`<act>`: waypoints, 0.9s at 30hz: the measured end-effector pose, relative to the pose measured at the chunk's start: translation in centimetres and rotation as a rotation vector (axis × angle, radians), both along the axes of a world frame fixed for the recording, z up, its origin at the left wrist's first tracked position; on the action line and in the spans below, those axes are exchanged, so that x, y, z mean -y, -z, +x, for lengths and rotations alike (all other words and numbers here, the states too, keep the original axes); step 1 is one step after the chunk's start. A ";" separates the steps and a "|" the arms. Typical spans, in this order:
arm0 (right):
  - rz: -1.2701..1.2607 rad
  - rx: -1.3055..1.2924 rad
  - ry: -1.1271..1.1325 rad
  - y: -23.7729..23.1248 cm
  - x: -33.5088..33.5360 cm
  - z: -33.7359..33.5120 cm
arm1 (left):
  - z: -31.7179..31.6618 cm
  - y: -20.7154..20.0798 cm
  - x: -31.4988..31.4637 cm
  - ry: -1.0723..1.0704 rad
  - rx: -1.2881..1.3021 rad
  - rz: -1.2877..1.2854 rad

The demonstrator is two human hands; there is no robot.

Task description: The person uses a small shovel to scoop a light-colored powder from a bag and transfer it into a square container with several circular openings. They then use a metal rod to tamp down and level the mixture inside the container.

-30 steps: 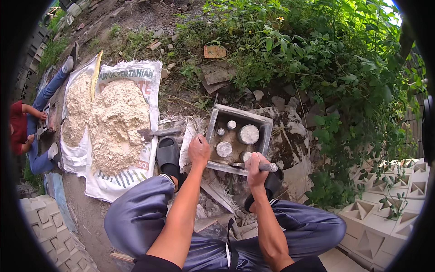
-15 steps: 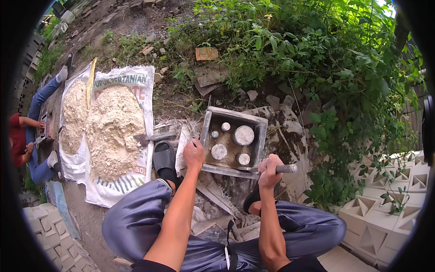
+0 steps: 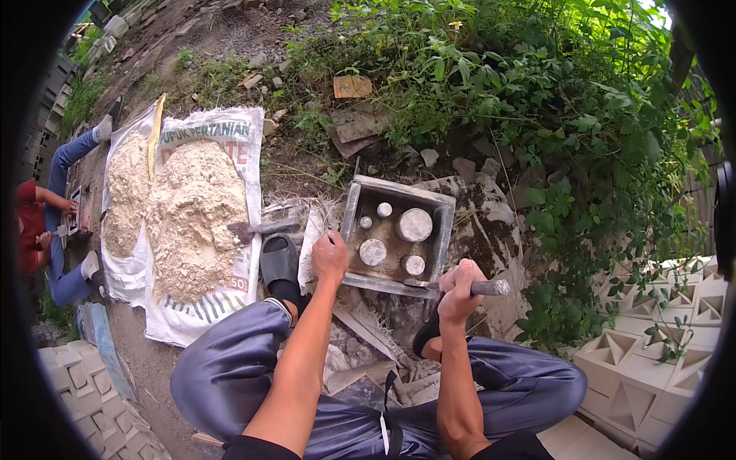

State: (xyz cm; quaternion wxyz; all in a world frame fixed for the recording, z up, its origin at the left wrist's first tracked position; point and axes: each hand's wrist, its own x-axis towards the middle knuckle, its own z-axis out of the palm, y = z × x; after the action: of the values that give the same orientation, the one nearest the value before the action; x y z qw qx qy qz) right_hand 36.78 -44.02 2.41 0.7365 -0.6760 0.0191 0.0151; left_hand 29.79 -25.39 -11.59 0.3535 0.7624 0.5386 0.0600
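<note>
A square grey mould box (image 3: 448,230) stands on the ground in front of me, with several round pale-topped cylinders (image 3: 415,225) of different sizes inside. Damp-looking brown material covers its floor between them. My right hand (image 3: 460,293) is wrapped round a trowel-like tool (image 3: 491,287) with a thick round grey handle. Its narrow flat end reaches left to the box's near edge, by the right corner. Beside the box's left wall, my left hand (image 3: 330,257) is closed with the knuckles up; whatever it grips, if anything, is hidden.
Sacks (image 3: 253,184) spread at left bear heaps of pale crumbly powder (image 3: 195,215). A dark-bladed trowel (image 3: 264,228) rests at the heap's edge. Another person (image 3: 34,222) sits far left. Patterned pale blocks (image 3: 636,368) are stacked at right, below leafy plants (image 3: 537,100).
My right hand has shifted slightly right with the tool, and more of its flat end shows at the box's near edge. My left hand stays closed in nearly the same place.
</note>
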 end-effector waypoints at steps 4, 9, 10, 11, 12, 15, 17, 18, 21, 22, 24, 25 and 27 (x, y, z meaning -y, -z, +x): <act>0.083 0.003 -0.074 0.6 -0.3 -0.8 | 0.1 0.1 0.3 0.001 0.018 0.003; -0.015 0.038 -0.213 5.0 0.3 -1.5 | 0.2 0.7 0.2 -0.010 -0.005 0.001; -0.026 0.024 -0.153 4.3 0.0 -1.7 | 0.1 0.5 0.4 -0.006 -0.016 -0.003; -0.033 0.017 -0.093 3.5 -0.5 -1.5 | 0.5 0.5 0.3 -0.009 -0.012 -0.001; -0.047 0.015 -0.095 1.6 -1.1 -1.8 | 0.3 0.5 0.2 0.000 0.001 -0.002; -0.052 0.021 -0.137 -1.4 -2.1 -2.0 | 0.0 0.2 -0.1 -0.007 0.009 -0.019; 0.016 0.075 -0.145 -0.3 -2.4 -2.2 | 0.1 0.2 0.0 -0.018 0.014 -0.036; 0.027 0.122 -0.210 2.8 -1.7 -2.4 | 0.5 0.2 0.3 -0.006 0.014 -0.042; -0.243 0.153 -0.351 5.2 -1.3 -2.9 | 0.4 0.3 0.3 0.004 -0.005 -0.038; -0.242 0.154 -0.354 5.3 -1.3 -2.8 | 0.4 0.3 0.3 0.011 -0.020 -0.031; -0.186 0.063 -0.225 3.1 -2.9 -2.7 | 0.1 0.0 0.4 0.003 -0.006 -0.024; -0.078 0.057 -0.186 1.7 -3.1 -2.5 | 0.3 0.0 0.2 -0.004 0.013 -0.016; -0.053 0.067 -0.173 -1.8 -3.6 -2.5 | -0.1 0.5 -0.3 -0.008 -0.002 -0.035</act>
State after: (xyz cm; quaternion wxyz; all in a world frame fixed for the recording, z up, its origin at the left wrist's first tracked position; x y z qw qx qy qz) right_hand 34.31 -40.39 4.17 0.7145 -0.6945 -0.0635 0.0554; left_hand 29.74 -25.10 -12.13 0.3661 0.7541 0.5429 0.0511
